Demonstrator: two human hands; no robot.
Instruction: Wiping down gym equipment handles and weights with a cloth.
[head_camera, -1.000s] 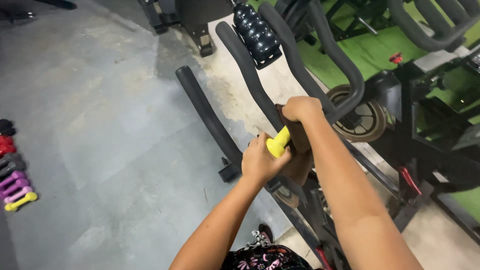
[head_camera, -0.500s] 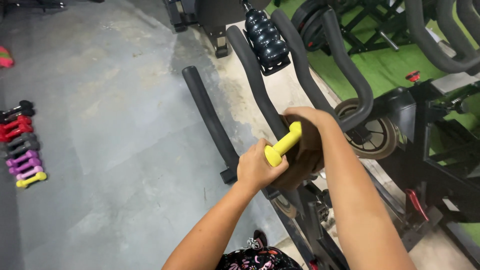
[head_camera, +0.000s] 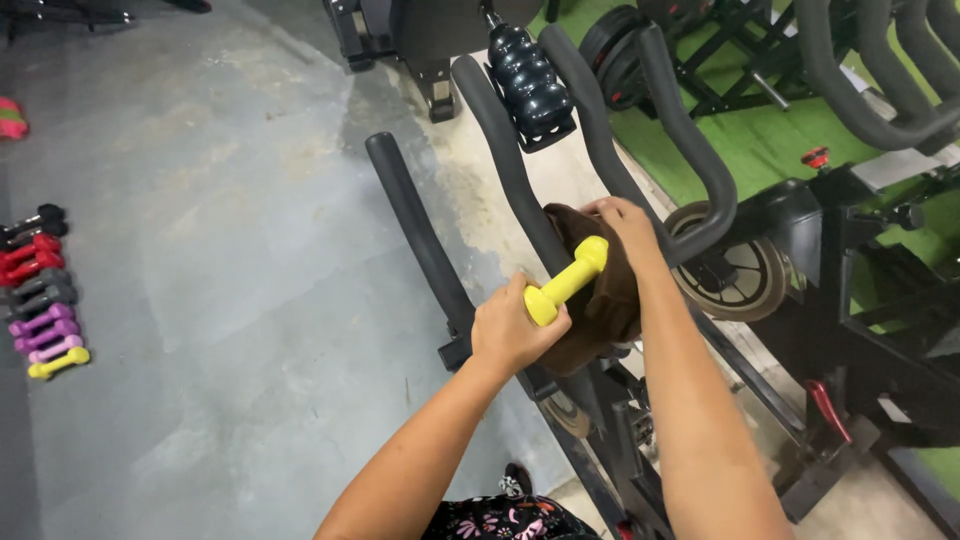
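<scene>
- My left hand (head_camera: 512, 330) is clenched around one end of the small yellow dumbbell (head_camera: 567, 281), held over the exercise bike's handlebar (head_camera: 520, 180).
- My right hand (head_camera: 625, 225) pinches the brown cloth (head_camera: 600, 310) draped beneath the dumbbell.
- The dumbbell looks light, rigid and rubbery, not slippery; the narrow middle bar seems the surest grip.
- The cloth is soft and limp; it likely needs bunching.

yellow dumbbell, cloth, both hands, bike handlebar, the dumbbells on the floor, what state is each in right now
yellow dumbbell: held at one end, tilted, lying across the cloth
brown cloth: bunched, draped over the handlebar
left hand: closed around the dumbbell's near end
right hand: gripping the cloth's top edge
black handlebar: partly covered by the cloth
row of small dumbbells: lying side by side on the grey floor
</scene>
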